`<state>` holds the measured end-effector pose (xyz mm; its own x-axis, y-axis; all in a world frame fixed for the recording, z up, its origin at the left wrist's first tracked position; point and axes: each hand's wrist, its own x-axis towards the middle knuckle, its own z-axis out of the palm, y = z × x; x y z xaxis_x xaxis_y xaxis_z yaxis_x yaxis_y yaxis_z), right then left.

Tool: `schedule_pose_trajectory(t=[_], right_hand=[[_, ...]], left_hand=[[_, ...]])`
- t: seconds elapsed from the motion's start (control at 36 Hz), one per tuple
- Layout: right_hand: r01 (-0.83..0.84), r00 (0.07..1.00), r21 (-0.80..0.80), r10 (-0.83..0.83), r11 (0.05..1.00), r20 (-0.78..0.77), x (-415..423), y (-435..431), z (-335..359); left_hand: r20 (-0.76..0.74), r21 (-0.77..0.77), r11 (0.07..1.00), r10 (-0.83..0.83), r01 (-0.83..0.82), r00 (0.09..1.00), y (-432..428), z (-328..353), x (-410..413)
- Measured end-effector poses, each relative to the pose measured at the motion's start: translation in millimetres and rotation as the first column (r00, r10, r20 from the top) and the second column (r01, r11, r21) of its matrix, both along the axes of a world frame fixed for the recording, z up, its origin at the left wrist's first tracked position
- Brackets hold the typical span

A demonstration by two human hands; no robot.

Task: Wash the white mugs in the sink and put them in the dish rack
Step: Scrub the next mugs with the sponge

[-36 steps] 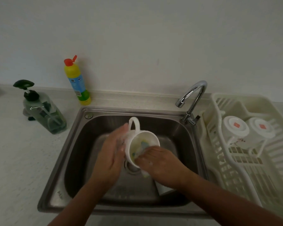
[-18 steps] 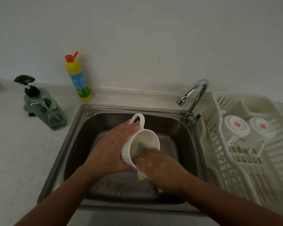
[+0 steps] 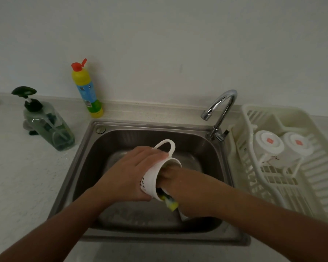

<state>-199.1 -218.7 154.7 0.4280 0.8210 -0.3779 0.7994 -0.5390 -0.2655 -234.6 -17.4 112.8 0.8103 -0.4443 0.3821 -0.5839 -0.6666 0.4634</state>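
Over the steel sink (image 3: 121,137) my left hand (image 3: 129,178) grips a white mug (image 3: 151,178) round its side, handle pointing up and away. The mug lies tilted, its mouth facing right. My right hand (image 3: 180,178) reaches into that mouth, fingers hidden inside, and holds a yellow sponge (image 3: 171,204) whose corner sticks out below the rim. Two more white mugs (image 3: 267,142) (image 3: 297,144) lie upside down side by side in the white dish rack (image 3: 311,186) at the right.
A chrome faucet (image 3: 222,110) rises at the sink's back right corner, with no water running. A yellow bottle with a red cap (image 3: 86,89) stands behind the sink at the wall. A green pump dispenser (image 3: 45,121) sits on the left counter.
My left hand has turned the mug so its mouth faces further right and down. My right hand has pushed deeper inside, and the sponge now shows below the rim.
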Motion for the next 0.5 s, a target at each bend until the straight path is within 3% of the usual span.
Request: schedule_pose_trajectory(t=[0.06, 0.17, 0.19, 0.25, 0.31, 0.39, 0.44, 0.5], right_hand=[[0.032, 0.999, 0.079, -0.033, 0.996, 0.013, -7.7, 1.2, -7.3], [-0.144, 0.918, 0.094, 0.097, 0.985, 0.383, -7.3, -7.9, -24.0], [-0.164, 0.906, 0.137, 0.094, 0.977, 0.413, -6.3, -9.3, -24.8], [-0.068, 0.964, 0.266, -0.005, 0.961, 0.265, -9.7, -4.7, -18.2], [0.182, 0.983, 0.337, -0.18, 0.924, -0.038, -19.3, 1.3, -17.2], [0.499, 0.858, 0.429, -0.359, 0.753, -0.368, -36.4, 12.7, -17.2], [0.566, 0.82, 0.463, -0.41, 0.682, -0.399, -41.3, 14.3, -19.6], [0.504, 0.86, 0.458, -0.377, 0.732, -0.343, -44.0, 9.8, -16.9]], left_hand=[[0.024, 0.006, 1.0, -0.001, 0.0, 1.0, -0.5, 1.9, 1.7], [0.04, -0.008, 0.999, 0.033, -0.033, 0.999, 7.5, -1.1, 4.4], [0.047, -0.028, 0.999, 0.044, -0.042, 0.998, 9.1, -1.9, 4.6], [0.059, -0.046, 0.997, 0.07, -0.068, 0.996, 8.8, -2.1, 5.5], [0.083, -0.017, 0.997, 0.076, -0.075, 0.994, 4.6, -4.7, 6.9], [0.061, -0.041, 0.995, 0.09, -0.088, 0.994, -4.2, -12.5, 6.4], [0.029, -0.092, 0.99, 0.106, -0.103, 0.994, -7.1, -14.3, 5.5], [0.021, -0.096, 0.991, 0.095, -0.092, 0.995, -4.9, -12.4, 5.2]])
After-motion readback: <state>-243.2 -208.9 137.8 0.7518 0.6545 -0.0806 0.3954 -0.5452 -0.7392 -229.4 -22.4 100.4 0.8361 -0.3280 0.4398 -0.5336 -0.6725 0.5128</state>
